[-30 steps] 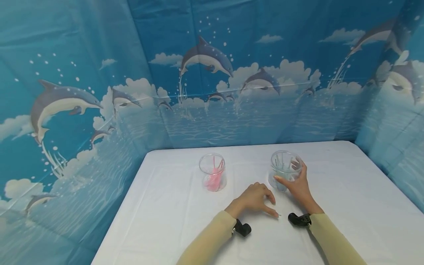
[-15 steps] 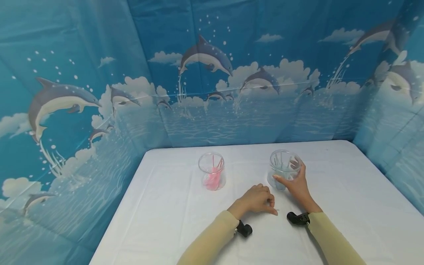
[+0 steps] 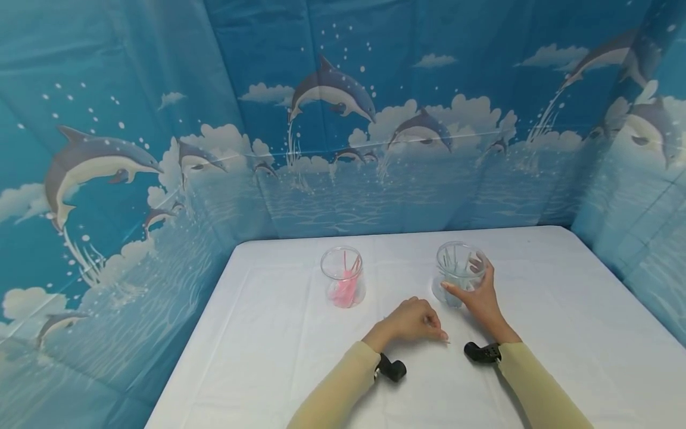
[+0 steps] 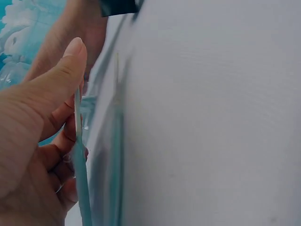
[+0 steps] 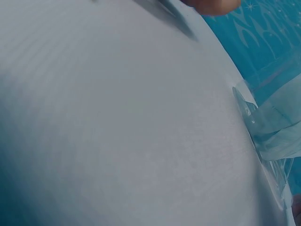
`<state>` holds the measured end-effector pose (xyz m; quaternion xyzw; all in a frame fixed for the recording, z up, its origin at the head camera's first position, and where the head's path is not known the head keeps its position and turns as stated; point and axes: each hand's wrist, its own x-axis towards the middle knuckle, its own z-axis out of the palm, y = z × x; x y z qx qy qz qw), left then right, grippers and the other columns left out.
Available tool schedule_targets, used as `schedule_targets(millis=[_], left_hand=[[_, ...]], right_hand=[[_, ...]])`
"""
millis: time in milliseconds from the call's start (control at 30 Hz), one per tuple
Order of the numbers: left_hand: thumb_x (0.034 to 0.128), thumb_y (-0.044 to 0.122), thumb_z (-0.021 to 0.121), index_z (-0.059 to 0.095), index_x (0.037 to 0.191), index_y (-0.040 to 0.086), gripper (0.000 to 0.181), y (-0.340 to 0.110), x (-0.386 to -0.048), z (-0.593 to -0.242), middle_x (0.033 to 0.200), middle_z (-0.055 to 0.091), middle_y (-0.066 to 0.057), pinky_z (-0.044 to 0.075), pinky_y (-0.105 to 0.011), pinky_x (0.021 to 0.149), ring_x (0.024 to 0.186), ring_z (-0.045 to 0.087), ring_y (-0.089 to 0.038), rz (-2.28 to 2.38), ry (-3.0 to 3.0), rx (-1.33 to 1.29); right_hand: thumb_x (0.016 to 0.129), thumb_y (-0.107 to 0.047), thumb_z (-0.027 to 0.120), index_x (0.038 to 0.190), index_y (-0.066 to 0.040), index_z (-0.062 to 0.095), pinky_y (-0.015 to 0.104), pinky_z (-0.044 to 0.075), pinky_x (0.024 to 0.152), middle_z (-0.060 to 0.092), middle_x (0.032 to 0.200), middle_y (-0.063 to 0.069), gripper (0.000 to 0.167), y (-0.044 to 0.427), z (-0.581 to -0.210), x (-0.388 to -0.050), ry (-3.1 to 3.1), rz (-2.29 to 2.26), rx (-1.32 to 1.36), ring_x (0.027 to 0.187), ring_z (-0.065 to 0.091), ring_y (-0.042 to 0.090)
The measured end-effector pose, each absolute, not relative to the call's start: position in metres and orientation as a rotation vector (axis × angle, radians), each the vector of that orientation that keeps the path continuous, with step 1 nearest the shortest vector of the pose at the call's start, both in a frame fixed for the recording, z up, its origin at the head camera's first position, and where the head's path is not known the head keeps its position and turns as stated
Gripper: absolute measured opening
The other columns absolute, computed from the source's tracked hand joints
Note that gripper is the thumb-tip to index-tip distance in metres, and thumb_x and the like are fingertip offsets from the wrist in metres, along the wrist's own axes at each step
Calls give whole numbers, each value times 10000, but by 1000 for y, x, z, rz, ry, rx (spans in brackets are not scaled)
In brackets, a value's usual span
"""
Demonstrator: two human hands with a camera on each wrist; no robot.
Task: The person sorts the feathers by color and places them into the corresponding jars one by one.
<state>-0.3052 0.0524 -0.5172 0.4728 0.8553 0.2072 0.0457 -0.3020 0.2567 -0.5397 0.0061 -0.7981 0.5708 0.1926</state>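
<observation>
Two clear round jars stand on the white-covered table. The left jar [image 3: 343, 277] contains pink feathers [image 3: 345, 291]. My right hand [image 3: 481, 292] grips the right jar [image 3: 455, 243], which has teal feathers [image 3: 454, 275] in it; the thumb lies on the near side and the fingers at the far right. In front of that jar, my left hand [image 3: 409, 322] pinches a thin teal feather [image 4: 83, 188] low over the cloth, its pale quill [image 4: 78, 115] by the thumb. Beside it, a blurred teal shape [image 4: 116, 160] lies at the cloth; I cannot tell whether it is another feather.
The white cloth [image 3: 268, 345] spreads over the table around both jars. Behind and beside the table hangs a blue curtain [image 3: 321, 196] printed with dolphins and clouds. Each wrist bears a small black camera [image 3: 393, 369].
My left hand's thumb and fingers have come together, from spread apart to pinching the feather. The right hand and both jars have stayed in place.
</observation>
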Motion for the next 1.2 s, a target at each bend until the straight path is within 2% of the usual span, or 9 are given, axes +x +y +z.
schedule_targets(millis=[167,333,467,567,733,900,967,1067,1200], left_hand=[[850,334,716,717,808,174,166,51,-314,-507,776,557,155,393,-141,606,699,455,-1,983,2461,1236],[889,313,675,715,887,130,188,56,-326,-484,849,578,118,426,-200,609,762,487,-35,1433,2365,976],[915,308,641,714,966,93,233,69,-337,-456,884,595,114,436,-216,658,797,491,-28,1851,2260,761],[929,323,618,700,1029,77,278,81,-344,-434,928,614,111,460,-234,742,848,523,-21,2095,2142,648],[928,396,591,687,1045,86,344,104,-356,-412,1019,637,54,464,-313,842,967,567,-74,2384,1964,547],[926,418,583,684,1039,93,359,125,-365,-416,1038,628,-1,447,-381,873,1016,560,-165,2635,1862,387],[921,433,583,680,1065,99,376,131,-365,-422,1038,616,20,428,-428,915,1035,548,-169,2691,1822,281],[912,446,591,676,1058,94,390,139,-363,-434,1018,595,21,430,-456,904,1011,543,-173,2698,1817,128],[905,382,635,674,1010,86,317,144,-361,-447,984,573,48,462,-383,806,898,525,-126,2645,1900,66]], right_hand=[[782,-189,793,1514,-203,-15,656,191,1011,180,1484,233,1091,259,-539,-303,-2237,1587,31,1338,199,445],[782,-183,793,1514,-195,-14,661,187,1010,176,1490,231,1090,260,-537,-304,-2232,1593,33,1340,194,442],[780,-217,797,1514,-200,-19,651,184,1019,173,1496,230,1098,259,-535,-304,-2247,1590,-4,1343,193,441],[775,-241,801,1514,-204,-18,649,182,1021,178,1494,232,1105,259,-535,-304,-2256,1584,-29,1342,197,441],[774,-233,802,1514,-204,-13,648,192,1017,184,1491,227,1101,259,-537,-305,-2248,1589,-32,1338,202,435],[773,-212,802,1515,-197,-5,646,219,1002,199,1482,228,1096,259,-540,-306,-2236,1599,-8,1325,220,433],[774,-207,801,1515,-196,-5,650,224,995,203,1480,231,1095,258,-543,-305,-2238,1600,-1,1320,226,435],[772,-203,803,1515,-187,-8,653,221,994,207,1477,233,1100,258,-544,-305,-2239,1595,3,1317,231,438],[764,-190,808,1515,-182,14,647,222,993,217,1469,231,1093,258,-542,-306,-2216,1593,20,1314,228,425]])
